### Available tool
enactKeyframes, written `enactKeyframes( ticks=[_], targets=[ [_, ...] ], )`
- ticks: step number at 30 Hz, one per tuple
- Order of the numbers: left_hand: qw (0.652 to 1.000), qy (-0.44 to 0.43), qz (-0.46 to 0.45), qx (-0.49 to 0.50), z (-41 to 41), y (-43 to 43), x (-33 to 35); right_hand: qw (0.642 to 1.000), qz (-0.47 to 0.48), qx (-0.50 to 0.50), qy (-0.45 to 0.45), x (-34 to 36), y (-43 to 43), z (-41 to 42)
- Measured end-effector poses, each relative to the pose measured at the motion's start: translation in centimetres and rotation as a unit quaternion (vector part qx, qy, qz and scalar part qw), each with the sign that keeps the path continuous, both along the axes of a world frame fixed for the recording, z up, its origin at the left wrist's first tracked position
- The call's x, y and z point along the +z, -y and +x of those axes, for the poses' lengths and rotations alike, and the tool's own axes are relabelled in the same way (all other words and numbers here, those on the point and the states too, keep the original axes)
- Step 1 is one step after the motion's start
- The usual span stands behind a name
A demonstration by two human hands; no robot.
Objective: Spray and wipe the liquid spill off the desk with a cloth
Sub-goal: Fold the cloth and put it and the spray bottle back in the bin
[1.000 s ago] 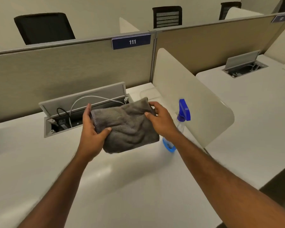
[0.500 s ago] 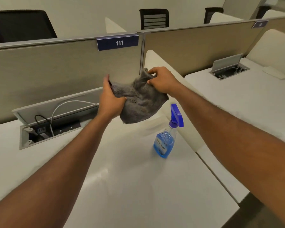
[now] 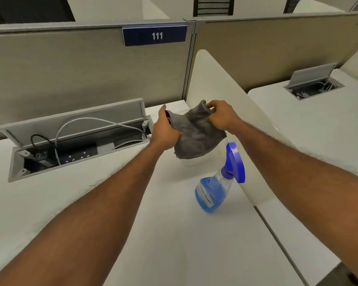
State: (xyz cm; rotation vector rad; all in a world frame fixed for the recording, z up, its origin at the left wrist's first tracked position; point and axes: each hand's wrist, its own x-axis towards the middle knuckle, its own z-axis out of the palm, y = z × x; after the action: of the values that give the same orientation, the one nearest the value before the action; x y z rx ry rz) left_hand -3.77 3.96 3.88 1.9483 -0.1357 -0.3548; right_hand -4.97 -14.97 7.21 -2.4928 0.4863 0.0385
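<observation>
Above the white worktop (image 3: 163,234), both hands hold a grey cloth (image 3: 194,137) bunched in the air. Left hand (image 3: 165,131) has its grip closed on the cloth's left edge; right hand (image 3: 221,117) pinches the top right corner. Just right of the cloth and nearer the person stands a blue spray bottle (image 3: 217,188), upright on the worktop. Left of the cloth, an open cable box (image 3: 74,141) shows cords. A faint wet ring, possibly the spill, lies under the cloth.
</observation>
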Motion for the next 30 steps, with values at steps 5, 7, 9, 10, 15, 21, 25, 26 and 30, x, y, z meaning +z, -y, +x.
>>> enactKeyframes(
  ticks=[5, 7, 9, 10, 15, 21, 25, 26, 30],
  targets=[
    [0.999, 0.01, 0.046, -0.009, 1.0, 0.6, -2.9, 1.0, -0.001, -0.011, -0.015, -3.8, 0.7, 0.8],
    [0.997, 0.027, 0.075, -0.024, 1.2, 0.7, -3.8, 1.0, -0.015, -0.002, -0.027, -5.0, 1.1, 0.8],
    [0.993, 0.045, 0.101, -0.042, 1.2, 0.8, -4.6, 0.999, -0.041, 0.014, -0.029, -6.1, 1.6, 0.8],
    [0.991, 0.056, 0.11, -0.05, 1.1, 0.9, -4.9, 0.998, -0.058, 0.023, -0.028, -6.5, 1.7, 0.6],
    [0.976, 0.123, 0.168, -0.069, 1.4, 1.6, -6.0, 0.982, -0.17, 0.081, -0.027, -8.2, 1.8, 0.7],
    [0.923, 0.244, 0.279, -0.1, 1.0, 1.8, -5.7, 0.945, -0.298, 0.131, 0.007, -8.8, 2.1, 0.5],
    [0.849, 0.39, 0.261, -0.244, 0.1, 1.2, -4.9, 0.939, -0.3, 0.165, 0.017, -8.0, 1.8, 0.2],
    [0.823, 0.397, 0.275, -0.299, -0.4, 1.4, -4.9, 0.934, -0.307, 0.185, -0.003, -7.8, 1.9, 0.1],
    [0.784, 0.295, 0.389, -0.383, -1.3, 2.2, -6.3, 0.872, -0.364, 0.285, -0.164, -8.3, 1.5, -0.1]
  ],
)
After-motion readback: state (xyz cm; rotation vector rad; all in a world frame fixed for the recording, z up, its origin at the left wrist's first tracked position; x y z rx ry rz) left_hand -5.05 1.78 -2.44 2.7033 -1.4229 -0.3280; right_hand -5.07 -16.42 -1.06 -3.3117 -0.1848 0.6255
